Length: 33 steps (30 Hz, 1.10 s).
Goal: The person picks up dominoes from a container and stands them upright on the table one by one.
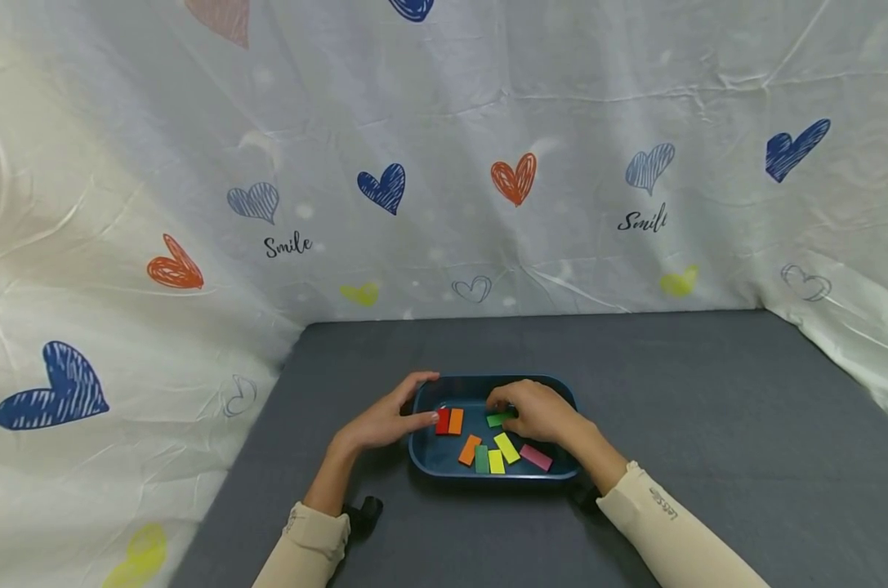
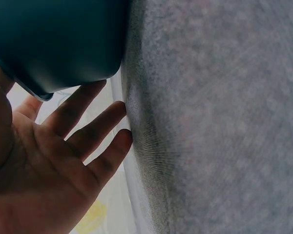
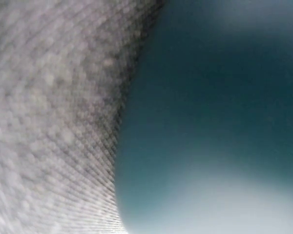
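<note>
The backdrop (image 1: 444, 131) reads "Smile" beyond right fingers (image 1: 497, 398) on a green block (image 1: 497, 420).

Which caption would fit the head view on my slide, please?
Left hand at the edge of a blue tray, right hand at a green block among other colored blocks.

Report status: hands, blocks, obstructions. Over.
Left hand at left end of tray. Right hand at green block, grip unclear. Other blocks in tray; no obstruction visible.
</note>
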Each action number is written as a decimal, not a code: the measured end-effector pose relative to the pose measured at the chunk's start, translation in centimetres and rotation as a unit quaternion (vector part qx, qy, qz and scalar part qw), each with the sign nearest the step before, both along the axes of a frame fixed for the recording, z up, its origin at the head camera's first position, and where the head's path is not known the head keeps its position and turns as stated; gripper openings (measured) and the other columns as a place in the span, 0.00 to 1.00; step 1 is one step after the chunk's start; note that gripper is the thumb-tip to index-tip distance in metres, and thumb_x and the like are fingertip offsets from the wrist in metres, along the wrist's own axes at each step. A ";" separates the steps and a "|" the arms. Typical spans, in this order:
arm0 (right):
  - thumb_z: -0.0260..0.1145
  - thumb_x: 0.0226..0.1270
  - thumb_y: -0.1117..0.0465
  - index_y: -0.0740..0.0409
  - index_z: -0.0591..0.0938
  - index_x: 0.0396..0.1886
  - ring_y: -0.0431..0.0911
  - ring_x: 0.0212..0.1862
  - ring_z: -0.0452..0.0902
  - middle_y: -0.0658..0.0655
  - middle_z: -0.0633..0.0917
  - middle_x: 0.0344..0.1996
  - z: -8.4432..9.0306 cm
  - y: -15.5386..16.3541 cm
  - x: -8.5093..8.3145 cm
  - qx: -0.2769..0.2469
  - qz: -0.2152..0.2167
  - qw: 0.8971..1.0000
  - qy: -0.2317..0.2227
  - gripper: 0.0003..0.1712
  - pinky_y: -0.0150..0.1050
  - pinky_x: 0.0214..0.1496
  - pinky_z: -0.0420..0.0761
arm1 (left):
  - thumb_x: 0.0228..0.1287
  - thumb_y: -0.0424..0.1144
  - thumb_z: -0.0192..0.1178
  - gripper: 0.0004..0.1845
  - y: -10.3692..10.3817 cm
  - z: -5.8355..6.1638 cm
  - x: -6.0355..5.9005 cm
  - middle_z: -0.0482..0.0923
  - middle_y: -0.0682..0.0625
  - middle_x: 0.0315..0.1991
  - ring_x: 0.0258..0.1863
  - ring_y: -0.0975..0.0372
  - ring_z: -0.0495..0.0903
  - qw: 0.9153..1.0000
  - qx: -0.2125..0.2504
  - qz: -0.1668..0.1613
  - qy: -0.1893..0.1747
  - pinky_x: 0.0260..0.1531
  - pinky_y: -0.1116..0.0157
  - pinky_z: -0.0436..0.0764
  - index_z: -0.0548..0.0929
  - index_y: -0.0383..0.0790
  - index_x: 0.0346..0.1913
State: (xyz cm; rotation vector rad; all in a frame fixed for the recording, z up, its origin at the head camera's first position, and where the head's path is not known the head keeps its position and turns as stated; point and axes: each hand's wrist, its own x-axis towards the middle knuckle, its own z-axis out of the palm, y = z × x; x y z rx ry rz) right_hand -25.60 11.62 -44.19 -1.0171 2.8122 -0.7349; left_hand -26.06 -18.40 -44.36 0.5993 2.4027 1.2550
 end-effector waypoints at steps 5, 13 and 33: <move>0.74 0.62 0.67 0.54 0.87 0.50 0.49 0.47 0.85 0.55 0.90 0.45 0.1 0.1 0.1 -0.006 -0.002 1.000 -0.004 0.16 0.49 0.49 0.85 | 0.73 0.50 0.62 0.36 0.1 0.1 0.0 0.55 0.46 0.80 0.77 0.44 0.60 1.000 -0.005 0.006 0.002 0.71 0.36 0.64 0.58 0.62 0.77; 0.73 0.64 0.66 0.55 0.87 0.52 0.48 0.47 0.85 0.54 0.89 0.47 0.1 0.2 0.0 -0.004 -0.006 1.000 -0.003 0.17 0.49 0.50 0.85 | 0.73 0.49 0.62 0.36 0.3 0.4 0.0 0.55 0.44 0.81 0.77 0.42 0.59 1.000 -0.005 0.002 0.006 0.71 0.35 0.63 0.58 0.56 0.78; 0.69 0.65 0.61 0.57 0.84 0.61 0.39 0.39 0.77 0.49 0.82 0.39 0.7 0.9 0.6 -0.027 -0.016 0.999 0.006 0.24 0.33 0.40 0.77 | 0.73 0.50 0.63 0.36 0.2 0.2 0.1 0.52 0.48 0.82 0.80 0.43 0.53 1.000 -0.014 0.013 0.005 0.73 0.36 0.61 0.59 0.61 0.78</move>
